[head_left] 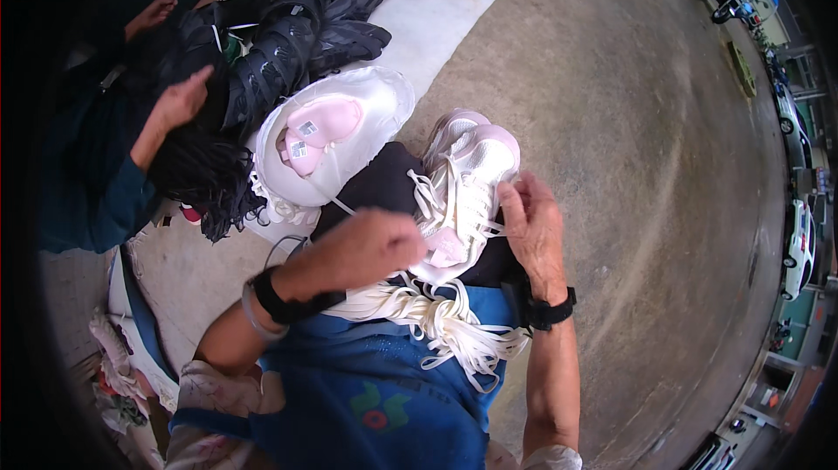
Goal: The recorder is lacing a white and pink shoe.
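The pink-and-white shoes (482,171) are resting on the lap (375,182) while the right hand (534,224) is touching them, grip loosely parted, and the left hand (368,247) is hovering nearby, its grip unclear.

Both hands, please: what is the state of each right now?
Left hand: curled and blurred; whether it holds anything cannot be told.
Right hand: partly curled beside the pale shoe; grip cannot be told.

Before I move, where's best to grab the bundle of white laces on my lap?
Probably its gathered middle, coming from above on your near side. The bundle of white laces looks bunched tightest there, while loose loops fan toward its right end. The pale shoe sits just beyond, so the near side, over the blue apron, looks freer.
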Available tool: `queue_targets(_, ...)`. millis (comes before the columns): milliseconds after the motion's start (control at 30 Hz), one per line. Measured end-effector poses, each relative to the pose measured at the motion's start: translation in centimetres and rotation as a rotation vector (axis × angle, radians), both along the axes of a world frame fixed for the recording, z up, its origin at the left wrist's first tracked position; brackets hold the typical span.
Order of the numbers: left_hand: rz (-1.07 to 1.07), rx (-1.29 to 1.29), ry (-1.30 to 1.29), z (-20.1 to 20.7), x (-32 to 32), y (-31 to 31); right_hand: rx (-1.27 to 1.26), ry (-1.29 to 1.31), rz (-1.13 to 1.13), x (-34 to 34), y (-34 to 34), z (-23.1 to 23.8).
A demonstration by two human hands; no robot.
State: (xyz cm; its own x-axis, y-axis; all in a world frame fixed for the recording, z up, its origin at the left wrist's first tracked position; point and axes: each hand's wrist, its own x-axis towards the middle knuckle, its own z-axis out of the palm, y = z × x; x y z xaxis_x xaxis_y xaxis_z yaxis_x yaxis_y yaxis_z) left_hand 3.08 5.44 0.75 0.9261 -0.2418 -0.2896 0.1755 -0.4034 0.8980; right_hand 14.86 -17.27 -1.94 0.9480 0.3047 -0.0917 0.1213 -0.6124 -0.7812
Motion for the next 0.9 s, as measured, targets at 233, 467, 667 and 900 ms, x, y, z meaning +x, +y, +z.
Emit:
queue_targets(233,0.16,0.008,-0.193,-1.3,-2.4,-3.4,-0.124,-0.57,-0.066,-0.9,1.8,-0.2)
queue_targets(467,0.332,0.139,-0.365,-1.6,1.9,-3.4,-0.059,-0.271,0.199,-2.4,4.1,1.8)
queue_targets(667,0.318,0.334,-0.435,-2.9,2.9,-4.2,-0.254,-0.296,0.277,-1.7,4.7,2.4)
queue_targets(900,0.302,0.024,-0.667,-4.5,3.6,-3.6,0.159,0.053,0.068,-0.9,1.0,0.9)
